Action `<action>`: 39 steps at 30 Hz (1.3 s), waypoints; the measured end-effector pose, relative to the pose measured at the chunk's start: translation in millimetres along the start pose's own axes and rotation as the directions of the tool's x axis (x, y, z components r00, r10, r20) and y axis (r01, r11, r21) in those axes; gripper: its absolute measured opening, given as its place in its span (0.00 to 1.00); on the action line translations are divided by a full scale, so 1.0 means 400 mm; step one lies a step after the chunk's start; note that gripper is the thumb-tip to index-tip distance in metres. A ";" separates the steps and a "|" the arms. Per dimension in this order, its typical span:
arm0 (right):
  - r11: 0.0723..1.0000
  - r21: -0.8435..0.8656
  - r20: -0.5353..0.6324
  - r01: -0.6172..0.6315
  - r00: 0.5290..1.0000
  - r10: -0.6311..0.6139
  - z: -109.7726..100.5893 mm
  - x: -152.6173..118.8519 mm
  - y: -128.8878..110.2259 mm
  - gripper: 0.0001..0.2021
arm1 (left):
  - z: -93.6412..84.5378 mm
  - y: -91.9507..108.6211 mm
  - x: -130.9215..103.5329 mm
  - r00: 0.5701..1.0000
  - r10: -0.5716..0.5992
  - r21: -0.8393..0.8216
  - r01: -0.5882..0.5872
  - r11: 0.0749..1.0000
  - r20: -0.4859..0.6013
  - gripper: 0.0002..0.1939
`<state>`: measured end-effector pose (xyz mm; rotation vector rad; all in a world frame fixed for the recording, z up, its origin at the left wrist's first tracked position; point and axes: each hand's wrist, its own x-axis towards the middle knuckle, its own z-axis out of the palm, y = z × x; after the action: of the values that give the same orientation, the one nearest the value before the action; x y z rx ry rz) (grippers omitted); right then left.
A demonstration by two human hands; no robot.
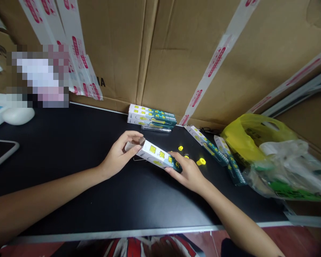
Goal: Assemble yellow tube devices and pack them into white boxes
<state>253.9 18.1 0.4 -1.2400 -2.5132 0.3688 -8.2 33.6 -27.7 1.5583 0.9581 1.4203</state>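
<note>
Between my two hands, above the black table, is a long narrow carton printed with yellow characters on white and dark green. Its left end has the flaps open. My left hand pinches that open end, thumb on the near side and fingers over the far side. Around the green right end wraps my right hand. What is inside the carton is hidden. Just beyond my right hand lie small yellow plastic pieces, and part of a thin metal wire shows under the carton.
Similar cartons are stacked at the back by a clear tube. Two more cartons lie right, beside a yellow plastic bag and clear bags. A white device stands left. Large taped cardboard walls the back.
</note>
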 end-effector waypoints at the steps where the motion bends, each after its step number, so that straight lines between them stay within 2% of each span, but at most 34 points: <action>1: 1.000 -0.002 -0.001 0.001 1.000 -0.001 0.000 0.001 0.000 0.19 | -0.001 0.001 0.001 1.000 -0.010 -0.005 0.010 1.000 0.004 0.15; 4: 1.000 -0.003 -0.005 0.003 1.000 -0.003 0.000 0.001 0.000 0.19 | -0.002 0.005 0.003 0.999 -0.034 0.001 0.034 0.999 0.009 0.18; 9: 1.000 -0.004 -0.010 0.002 1.000 -0.002 0.001 -0.001 -0.002 0.18 | -0.001 0.007 0.004 0.999 0.049 0.016 -0.049 0.999 -0.017 0.07; 12: 1.000 -0.008 -0.014 -0.004 1.000 0.004 0.001 -0.002 -0.001 0.18 | 0.000 0.005 0.009 0.997 0.080 -0.034 -0.080 0.996 -0.002 0.05; 15: 1.000 -0.002 -0.012 -0.005 1.000 0.005 0.000 -0.001 0.000 0.19 | -0.002 0.003 0.011 0.997 0.064 -0.025 -0.063 0.998 0.036 0.05; 18: 1.000 -0.005 -0.002 -0.003 1.000 0.003 0.000 -0.001 -0.001 0.18 | -0.010 0.002 0.010 0.994 -0.003 -0.004 0.003 1.000 0.108 0.06; 21: 1.000 -0.010 0.021 0.002 1.000 -0.002 -0.001 0.000 -0.004 0.18 | -0.022 0.004 0.011 0.979 -0.024 0.062 0.012 0.998 0.202 0.06; 26: 1.000 -0.019 0.038 -0.001 0.999 0.002 -0.001 0.002 -0.004 0.18 | -0.033 0.010 0.020 0.969 0.089 0.267 -0.151 0.952 0.231 0.04; 30: 1.000 -0.020 0.032 0.007 0.999 -0.006 -0.001 0.001 -0.003 0.19 | -0.032 0.010 0.017 0.960 0.034 0.306 -0.122 0.944 0.276 0.06; 33: 1.000 -0.017 0.036 0.005 0.999 -0.004 0.000 -0.001 -0.005 0.19 | -0.031 0.005 0.010 0.974 0.017 0.270 -0.079 0.960 0.225 0.05; 39: 1.000 -0.014 0.028 0.004 1.000 -0.004 -0.001 0.000 -0.006 0.19 | -0.028 -0.012 0.000 0.987 0.071 0.168 -0.096 0.981 0.145 0.06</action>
<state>252.2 16.7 1.5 -1.2434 -2.5457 0.3704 -19.4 36.1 -31.5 1.8208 0.9646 1.2938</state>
